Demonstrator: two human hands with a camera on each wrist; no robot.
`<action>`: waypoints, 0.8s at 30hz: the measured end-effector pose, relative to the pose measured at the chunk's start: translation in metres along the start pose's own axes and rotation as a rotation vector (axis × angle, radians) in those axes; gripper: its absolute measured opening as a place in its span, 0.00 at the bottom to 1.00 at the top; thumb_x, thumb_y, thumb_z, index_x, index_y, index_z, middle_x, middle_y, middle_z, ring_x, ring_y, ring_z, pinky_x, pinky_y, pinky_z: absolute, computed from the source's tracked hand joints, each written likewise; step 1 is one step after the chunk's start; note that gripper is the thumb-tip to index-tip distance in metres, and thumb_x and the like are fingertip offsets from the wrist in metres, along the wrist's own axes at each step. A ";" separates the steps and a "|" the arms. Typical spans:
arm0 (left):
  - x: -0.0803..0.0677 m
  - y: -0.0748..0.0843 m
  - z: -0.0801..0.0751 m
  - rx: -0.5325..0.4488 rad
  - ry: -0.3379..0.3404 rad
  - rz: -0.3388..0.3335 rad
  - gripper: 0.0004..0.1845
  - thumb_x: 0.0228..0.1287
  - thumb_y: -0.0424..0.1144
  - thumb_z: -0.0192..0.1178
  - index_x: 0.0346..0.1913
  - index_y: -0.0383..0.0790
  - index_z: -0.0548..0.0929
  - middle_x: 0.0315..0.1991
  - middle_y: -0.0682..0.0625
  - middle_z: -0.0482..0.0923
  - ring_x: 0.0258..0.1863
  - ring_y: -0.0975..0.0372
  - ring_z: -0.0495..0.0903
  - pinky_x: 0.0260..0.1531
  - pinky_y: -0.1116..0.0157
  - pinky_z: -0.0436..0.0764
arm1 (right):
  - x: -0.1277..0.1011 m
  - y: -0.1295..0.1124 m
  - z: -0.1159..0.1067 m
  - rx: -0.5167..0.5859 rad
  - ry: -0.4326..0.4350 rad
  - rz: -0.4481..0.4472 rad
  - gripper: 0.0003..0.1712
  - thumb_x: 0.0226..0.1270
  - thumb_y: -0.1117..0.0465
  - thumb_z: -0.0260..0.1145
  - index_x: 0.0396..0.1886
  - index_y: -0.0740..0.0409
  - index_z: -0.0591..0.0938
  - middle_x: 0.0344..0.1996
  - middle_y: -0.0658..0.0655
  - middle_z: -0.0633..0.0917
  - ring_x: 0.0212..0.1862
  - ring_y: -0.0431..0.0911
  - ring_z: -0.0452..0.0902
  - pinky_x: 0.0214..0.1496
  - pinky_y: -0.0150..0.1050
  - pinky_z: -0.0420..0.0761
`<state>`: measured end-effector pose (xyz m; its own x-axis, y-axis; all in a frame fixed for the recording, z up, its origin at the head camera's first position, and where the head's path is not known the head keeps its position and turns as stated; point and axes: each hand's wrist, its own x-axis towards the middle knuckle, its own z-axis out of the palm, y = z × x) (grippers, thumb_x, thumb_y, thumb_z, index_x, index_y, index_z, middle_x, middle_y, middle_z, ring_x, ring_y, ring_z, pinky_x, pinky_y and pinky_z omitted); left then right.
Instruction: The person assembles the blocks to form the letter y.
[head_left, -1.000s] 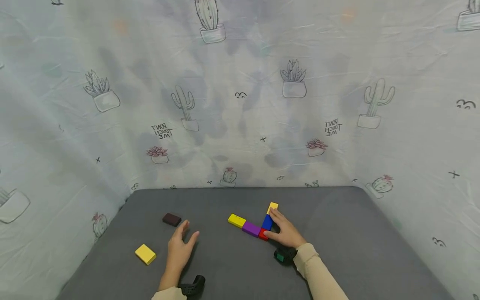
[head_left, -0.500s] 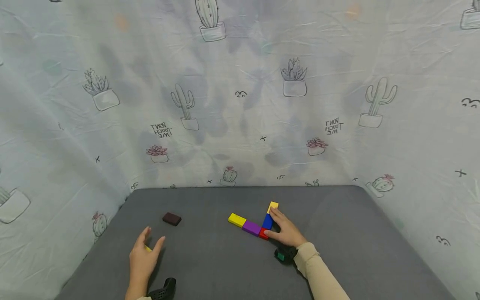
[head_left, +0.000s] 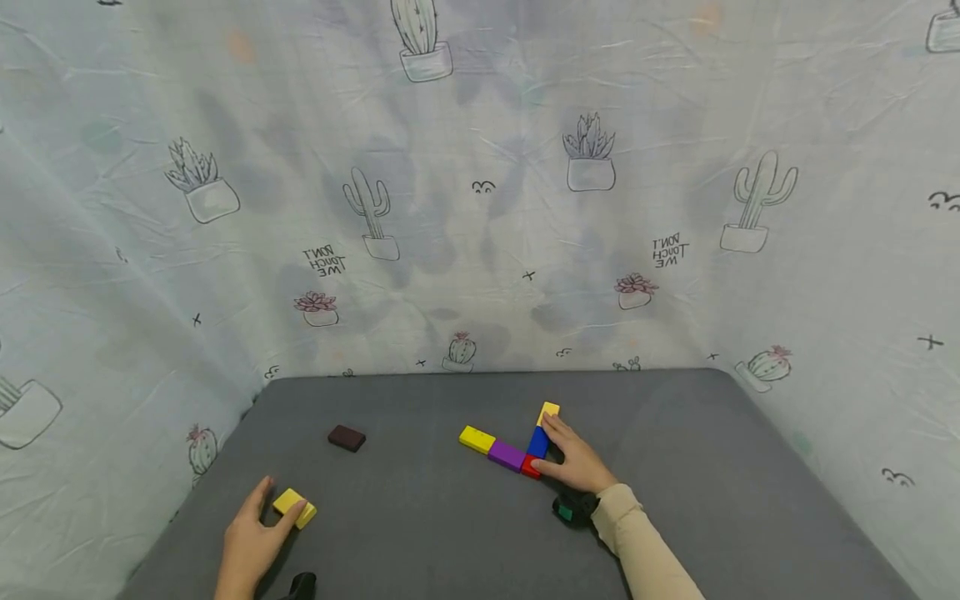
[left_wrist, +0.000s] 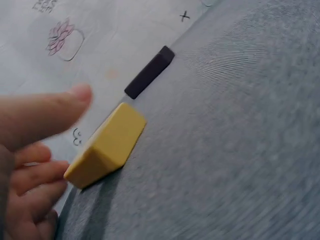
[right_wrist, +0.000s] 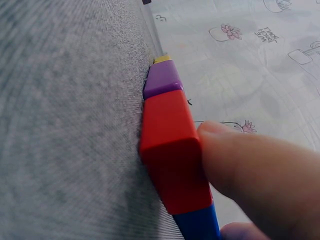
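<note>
My left hand is at a loose yellow block near the mat's front left corner. Fingers and thumb flank the yellow block; the fingers touch its near end and the thumb hovers above it. My right hand rests against an L-shaped row of blocks: yellow, purple, red, blue, yellow. Its thumb presses the red block, and the forefinger reaches the far yellow one.
A dark brown block lies alone on the grey mat, left of the middle. Pale cloth printed with cacti hangs behind and along both sides of the mat.
My left hand has moved left and toward me, from near the brown block to the loose yellow block. The right hand has stayed on the row.
</note>
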<state>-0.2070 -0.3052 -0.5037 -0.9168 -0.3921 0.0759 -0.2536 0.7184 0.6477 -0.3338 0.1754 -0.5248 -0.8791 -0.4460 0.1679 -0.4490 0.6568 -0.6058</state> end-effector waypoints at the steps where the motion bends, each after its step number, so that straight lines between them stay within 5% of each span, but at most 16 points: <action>1: 0.000 -0.001 -0.001 0.018 -0.017 -0.002 0.49 0.61 0.56 0.62 0.70 0.22 0.53 0.66 0.25 0.58 0.64 0.34 0.59 0.61 0.38 0.61 | 0.000 0.000 0.000 0.000 0.000 0.002 0.48 0.62 0.41 0.63 0.72 0.63 0.58 0.73 0.62 0.56 0.74 0.60 0.49 0.70 0.61 0.58; 6: 0.001 -0.006 -0.004 0.112 -0.110 -0.032 0.53 0.59 0.63 0.59 0.69 0.21 0.53 0.65 0.22 0.55 0.63 0.30 0.57 0.59 0.35 0.61 | -0.001 0.000 0.000 -0.002 0.004 0.008 0.47 0.62 0.41 0.63 0.72 0.62 0.58 0.74 0.62 0.56 0.74 0.60 0.49 0.70 0.61 0.58; 13: 0.003 -0.009 -0.009 0.199 -0.240 0.007 0.55 0.58 0.66 0.57 0.68 0.20 0.54 0.63 0.18 0.51 0.59 0.23 0.52 0.55 0.30 0.59 | -0.003 -0.001 0.000 0.003 0.005 0.017 0.47 0.62 0.41 0.64 0.72 0.62 0.59 0.73 0.62 0.56 0.73 0.61 0.50 0.69 0.62 0.58; 24: 0.004 -0.010 -0.005 0.204 -0.218 0.023 0.54 0.54 0.66 0.60 0.66 0.22 0.59 0.64 0.20 0.51 0.61 0.26 0.54 0.58 0.31 0.56 | -0.003 0.000 0.001 0.017 0.003 0.019 0.48 0.62 0.41 0.64 0.72 0.62 0.59 0.74 0.62 0.56 0.74 0.60 0.48 0.70 0.61 0.58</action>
<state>-0.2062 -0.3170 -0.5060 -0.9622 -0.2570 -0.0902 -0.2681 0.8349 0.4807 -0.3314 0.1761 -0.5258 -0.8879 -0.4318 0.1585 -0.4294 0.6546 -0.6222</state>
